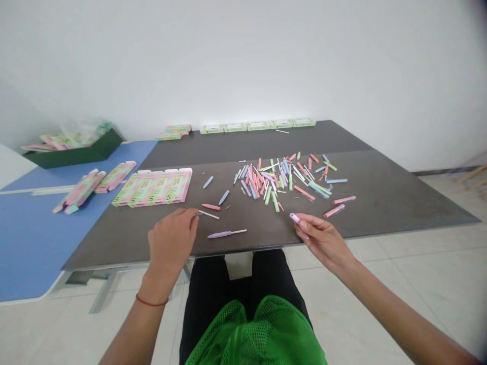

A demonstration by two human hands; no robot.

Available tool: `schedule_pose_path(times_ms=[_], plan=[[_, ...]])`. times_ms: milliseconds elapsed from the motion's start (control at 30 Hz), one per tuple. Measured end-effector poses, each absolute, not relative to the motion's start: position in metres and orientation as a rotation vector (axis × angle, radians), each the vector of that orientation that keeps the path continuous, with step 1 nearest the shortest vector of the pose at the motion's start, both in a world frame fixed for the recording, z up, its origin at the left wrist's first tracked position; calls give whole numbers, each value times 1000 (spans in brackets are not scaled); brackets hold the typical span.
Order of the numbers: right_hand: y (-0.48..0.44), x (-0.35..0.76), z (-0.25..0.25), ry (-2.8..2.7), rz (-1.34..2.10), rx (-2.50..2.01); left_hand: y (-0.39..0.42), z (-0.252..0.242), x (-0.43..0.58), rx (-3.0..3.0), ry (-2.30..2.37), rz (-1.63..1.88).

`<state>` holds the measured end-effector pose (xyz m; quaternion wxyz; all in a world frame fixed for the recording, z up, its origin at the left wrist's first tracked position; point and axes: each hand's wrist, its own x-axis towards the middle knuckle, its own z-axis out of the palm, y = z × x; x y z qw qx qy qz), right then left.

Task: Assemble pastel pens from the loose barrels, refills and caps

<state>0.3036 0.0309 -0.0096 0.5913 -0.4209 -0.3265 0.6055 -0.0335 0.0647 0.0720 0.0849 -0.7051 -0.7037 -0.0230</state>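
Observation:
My left hand [172, 242] rests near the front edge of the dark table [380, 203], its fingers pinched on one end of a thin white pen refill [208, 215]. My right hand [319, 235] is closed on a small purple pen cap [294, 217] held at its fingertips. Between the hands lies a purple pen barrel with a white refill sticking out [227, 233]. A red pen part [211, 207] lies just beyond the left hand. Further back spreads a pile of pastel pen parts [283, 177].
A row of flat pink and green packaging cards [154, 187] lies at the table's left. More cards [95, 185] rest on a blue table [26, 228], with a green tray [76, 152] behind. Green boxes [258, 125] line the far edge. My legs and green mesh [254, 334] are below.

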Motion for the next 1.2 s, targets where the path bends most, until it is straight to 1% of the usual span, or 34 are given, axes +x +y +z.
schedule_pose_path(times_ms=[167, 267, 367, 533, 600, 700, 900, 1200], plan=[[33, 308, -8, -786, 1402, -1021, 62, 71, -39, -2099, -2103, -33], [35, 311, -8, -867, 1420, -1040, 56, 66, -41, -2133, -2118, -122], [38, 316, -13, -944, 1426, -1045, 51, 54, -47, -2232, -2202, -427], [44, 321, -23, -1045, 1387, -1032, 53, 20, -71, -2318, -2367, -1200], [45, 322, -26, -1053, 1378, -1008, 56, 11, -80, -2391, -2387, -1309], [44, 321, -28, -1031, 1368, -971, 59, 5, -90, -2428, -2429, -1337], [40, 315, -32, -1022, 1264, -985, 61, 8, -95, -2444, -2508, -1281], [37, 309, -31, -929, 1254, -952, 62, 8, -95, -2420, -2541, -1211]])
